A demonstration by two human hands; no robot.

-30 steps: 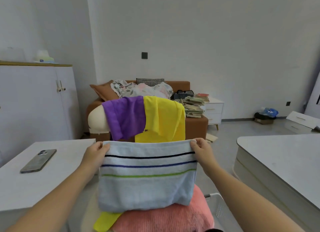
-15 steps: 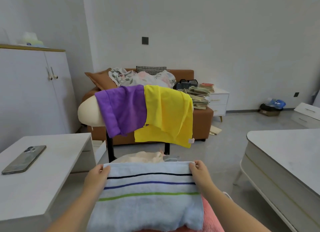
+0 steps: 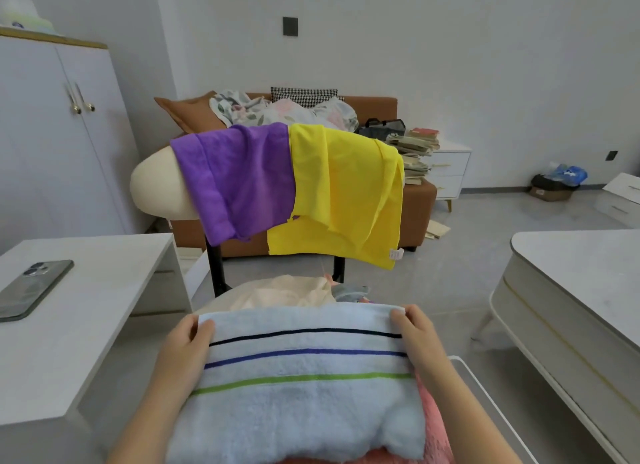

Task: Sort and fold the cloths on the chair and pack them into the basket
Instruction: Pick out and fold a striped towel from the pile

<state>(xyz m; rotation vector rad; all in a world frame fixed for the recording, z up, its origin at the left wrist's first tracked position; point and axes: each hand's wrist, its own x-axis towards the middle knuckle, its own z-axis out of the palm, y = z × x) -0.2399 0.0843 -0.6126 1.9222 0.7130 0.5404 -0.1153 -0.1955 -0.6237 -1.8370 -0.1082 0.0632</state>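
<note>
A folded light-blue towel (image 3: 304,394) with black, blue and green stripes lies low in front of me on a pink cloth (image 3: 434,425). My left hand (image 3: 187,342) pinches its far left corner and my right hand (image 3: 415,332) pinches its far right corner. The white basket rim (image 3: 485,397) shows at the right of the pile. A purple cloth (image 3: 239,183) and a yellow cloth (image 3: 346,193) hang over the cream chair back (image 3: 156,189). A cream cloth (image 3: 287,293) lies on the chair seat.
A white table with a phone (image 3: 33,290) on it stands to my left. A grey-topped table (image 3: 581,290) is on the right. Behind the chair are a brown sofa (image 3: 415,200) with bedding, a nightstand stacked with books (image 3: 415,148), and a white cabinet (image 3: 52,134) at far left.
Both hands have lowered the striped towel from hanging upright in the air down onto the pink cloth. My view has tilted down and closer to the chair.
</note>
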